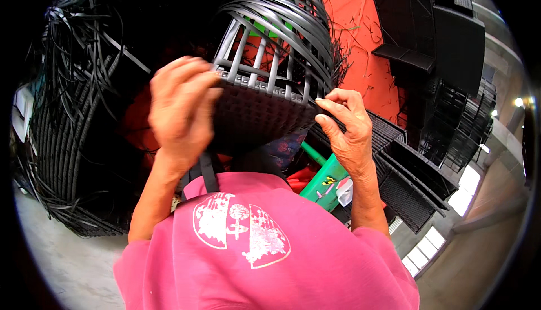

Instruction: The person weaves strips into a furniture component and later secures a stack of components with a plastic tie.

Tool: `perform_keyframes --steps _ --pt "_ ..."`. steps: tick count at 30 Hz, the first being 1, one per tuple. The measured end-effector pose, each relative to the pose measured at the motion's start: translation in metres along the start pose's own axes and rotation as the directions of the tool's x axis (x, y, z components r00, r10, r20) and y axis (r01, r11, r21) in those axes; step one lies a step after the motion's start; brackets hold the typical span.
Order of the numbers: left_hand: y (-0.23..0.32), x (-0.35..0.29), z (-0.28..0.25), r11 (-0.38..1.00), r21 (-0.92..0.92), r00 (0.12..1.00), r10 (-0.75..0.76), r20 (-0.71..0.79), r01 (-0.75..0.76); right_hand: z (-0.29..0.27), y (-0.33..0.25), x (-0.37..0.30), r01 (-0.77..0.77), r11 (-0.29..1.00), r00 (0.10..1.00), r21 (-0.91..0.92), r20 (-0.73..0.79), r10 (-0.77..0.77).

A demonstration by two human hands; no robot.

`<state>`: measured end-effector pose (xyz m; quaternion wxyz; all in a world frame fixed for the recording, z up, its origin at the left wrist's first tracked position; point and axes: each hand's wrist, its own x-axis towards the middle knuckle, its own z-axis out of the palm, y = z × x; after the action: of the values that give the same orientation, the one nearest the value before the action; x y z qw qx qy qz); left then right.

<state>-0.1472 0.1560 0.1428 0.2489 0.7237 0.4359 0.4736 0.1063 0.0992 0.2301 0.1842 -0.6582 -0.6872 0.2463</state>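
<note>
A partly woven black wicker piece (pixel 256 104) stands before me, its dark basket-weave side toward me. Bare grey-black bars (pixel 257 62) rise from the woven edge. A loose bundle of flat black strips (pixel 282 8) loops across those bars. My right hand (pixel 348 129) is at the right corner of the weave, thumb and forefinger closing on a thin black strip there. At the left corner, my left hand (pixel 183 104) is raised with bent fingers, smeared by motion; whether it grips anything is not visible.
Tangled black strips (pixel 79 39) hang over a woven piece on the left. A green bench (pixel 327 180) with small tools and a white container (pixel 344 191) stands below my right hand. Woven black panels (pixel 417 34) are stacked at the right, beyond red flooring (pixel 358 45) littered with scraps.
</note>
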Motion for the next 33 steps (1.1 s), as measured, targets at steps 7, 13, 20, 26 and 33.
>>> perform_keyframes --steps 7,13,20,26,33 --pt "0.023 0.051 0.065 0.983 -0.045 0.816 0.175 0.550 -0.181 -0.014 0.009 0.008 0.178 0.983 0.976 -0.049 0.137 -0.170" --pt "0.021 0.066 0.072 0.983 -0.182 0.736 0.140 0.663 -0.023 -0.020 0.011 0.015 0.352 0.903 0.931 -0.248 0.191 -0.311" --pt "0.019 0.065 0.078 0.962 -0.203 0.755 -0.005 0.656 0.183 -0.022 0.020 0.020 0.174 0.977 0.961 -0.121 0.237 -0.142" --pt "0.015 0.067 0.070 0.864 -0.351 0.765 -0.060 0.642 0.362 -0.013 0.024 0.014 0.121 0.987 0.993 -0.107 0.000 -0.122" --pt "0.017 0.064 0.065 0.923 -0.352 0.813 0.082 0.576 0.156 0.019 0.015 -0.006 -0.162 0.964 0.922 0.211 -0.315 0.224"
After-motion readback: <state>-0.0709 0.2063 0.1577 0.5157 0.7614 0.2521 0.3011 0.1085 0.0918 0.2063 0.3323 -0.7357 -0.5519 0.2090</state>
